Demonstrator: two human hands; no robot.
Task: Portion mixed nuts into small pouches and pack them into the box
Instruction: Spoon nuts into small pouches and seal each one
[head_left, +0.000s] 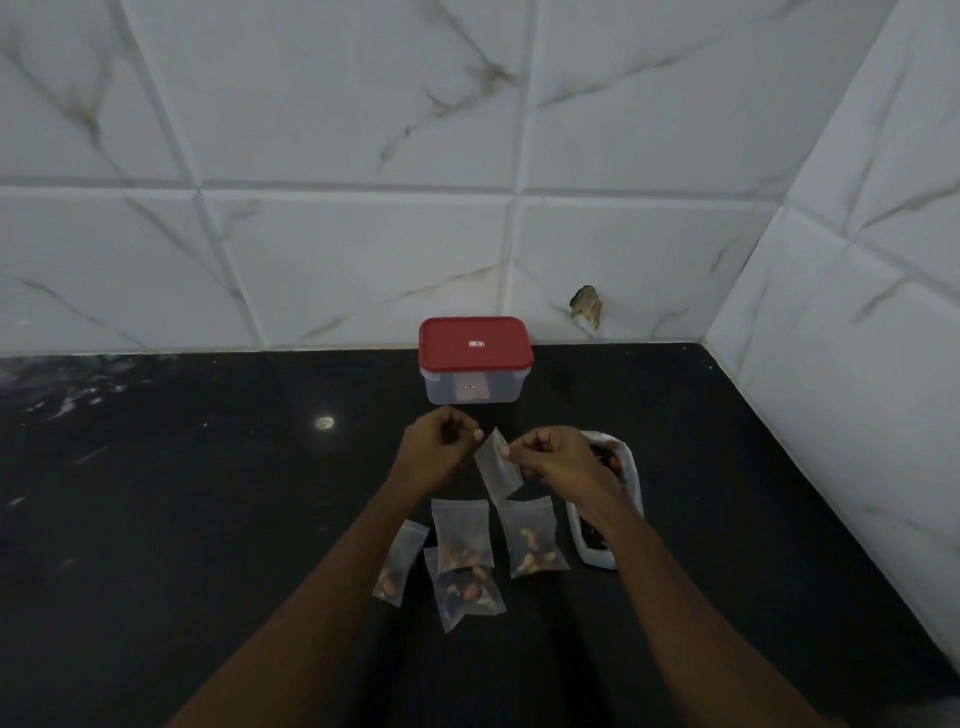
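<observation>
1. A small clear empty pouch (497, 465) was held in the air above the black countertop (208, 519), tilted with its upper edge leaning to the left.
2. The pouch was pinched near its upper edge by the thumb and fingers of the right hand (558, 457); the rest of it hung free below the grip.
3. The left hand (439, 447) was raised just beside the pouch's top corner, with its fingers curled towards the thumb. Whether anything was held in it, or whether the pouch was touched by it, could not be told.
4. Four filled pouches were laid on the countertop below the hands, between the two forearms:
   - one at the left (401, 564), partly covered by the left forearm;
   - one in the middle (461, 535);
   - one nearer the camera (467, 590), overlapped by the middle one;
   - one at the right (532, 538), lying apart from the others.
5. Pale and brown nuts were seen through their clear film.
6. A bag of mixed nuts (623, 467) was set to the right of the pouches, its mouth open and dark contents showing; it was partly hidden by the right forearm.
7. The box (475, 387), clear-walled, was placed at the back of the countertop against the white tiled wall (311, 208), well apart from the pouches, with its red lid (475, 345) closed.
</observation>
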